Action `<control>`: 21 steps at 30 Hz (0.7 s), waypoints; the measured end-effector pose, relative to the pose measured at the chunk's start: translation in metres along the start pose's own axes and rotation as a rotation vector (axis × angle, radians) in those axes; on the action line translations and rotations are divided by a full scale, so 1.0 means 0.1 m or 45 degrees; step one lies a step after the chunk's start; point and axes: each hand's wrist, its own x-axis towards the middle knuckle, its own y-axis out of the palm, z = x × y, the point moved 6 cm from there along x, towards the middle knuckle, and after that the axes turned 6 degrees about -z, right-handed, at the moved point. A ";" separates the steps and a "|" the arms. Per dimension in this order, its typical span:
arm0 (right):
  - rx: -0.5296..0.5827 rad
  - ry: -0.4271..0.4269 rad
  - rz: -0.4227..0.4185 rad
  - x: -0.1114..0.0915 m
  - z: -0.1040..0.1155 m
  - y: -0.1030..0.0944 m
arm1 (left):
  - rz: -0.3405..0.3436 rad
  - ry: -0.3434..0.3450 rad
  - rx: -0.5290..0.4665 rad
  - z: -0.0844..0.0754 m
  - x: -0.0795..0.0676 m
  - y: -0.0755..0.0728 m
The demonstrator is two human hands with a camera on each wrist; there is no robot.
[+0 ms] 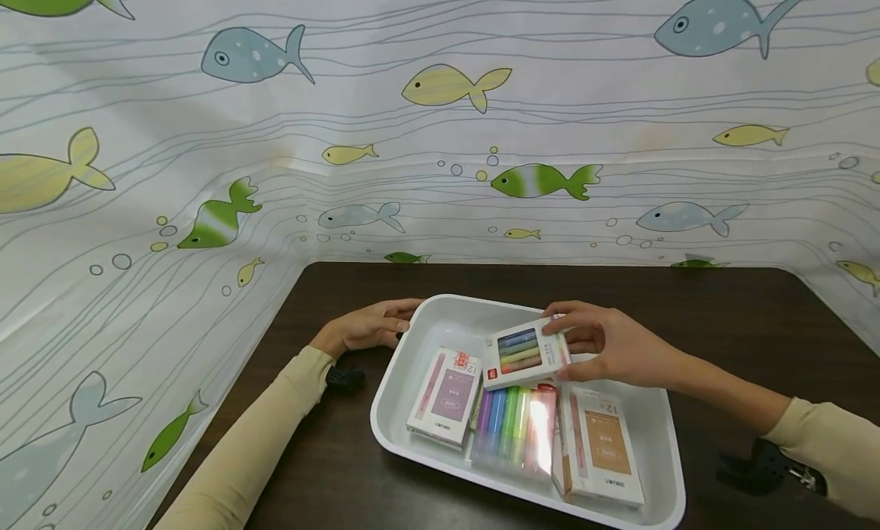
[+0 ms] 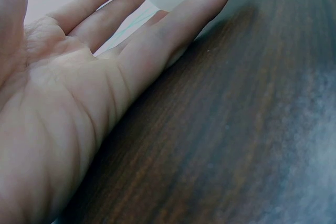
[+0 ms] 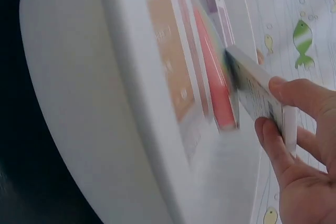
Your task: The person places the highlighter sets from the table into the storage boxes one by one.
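My right hand (image 1: 622, 350) pinches a small white box of highlighters (image 1: 524, 353) by its right end, thumb on one side and fingers on the other. Through its window several coloured sticks show. The box is tilted over a white plastic tray (image 1: 392, 408); in the right wrist view the same box (image 3: 257, 85) appears nearly edge-on. Straight fingers of my left hand (image 1: 367, 328) touch the tray's back left corner, with the palm (image 2: 68, 114) beside the dark wood in the left wrist view.
Inside the tray lie a white box with a purple label (image 1: 450, 396), a clear pack of coloured markers (image 1: 505, 427) and a white box with a brown label (image 1: 605, 446). The tray stands on a dark wooden table (image 1: 309, 438). A fish-patterned curtain (image 1: 440, 148) hangs behind.
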 end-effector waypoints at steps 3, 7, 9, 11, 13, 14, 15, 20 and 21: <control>-0.092 -0.034 -0.025 -0.02 0.03 0.07 | -0.002 0.001 -0.009 0.00 0.00 0.00; -0.391 -0.134 -0.097 -0.07 0.08 0.11 | 0.003 0.002 -0.008 -0.01 0.00 0.01; -0.541 -0.175 -0.132 -0.09 0.09 0.12 | 0.006 0.000 -0.004 -0.02 0.00 0.02; -0.652 -0.187 -0.156 -0.12 0.10 0.14 | 0.006 -0.002 -0.005 -0.03 0.00 0.02; -0.724 -0.190 -0.169 -0.14 0.10 0.16 | 0.007 0.000 -0.007 -0.03 0.00 0.02; -0.747 -0.186 -0.172 -0.14 0.09 0.17 | 0.007 0.002 -0.008 -0.03 0.00 0.02; -0.770 -0.185 -0.176 -0.15 0.08 0.18 | 0.009 0.003 -0.011 -0.03 0.00 0.02; -0.808 -0.180 -0.179 -0.17 0.05 0.20 | 0.014 0.005 -0.012 -0.02 -0.01 0.01; -0.806 -0.176 -0.179 -0.18 0.04 0.20 | 0.016 0.005 -0.010 -0.01 0.00 0.02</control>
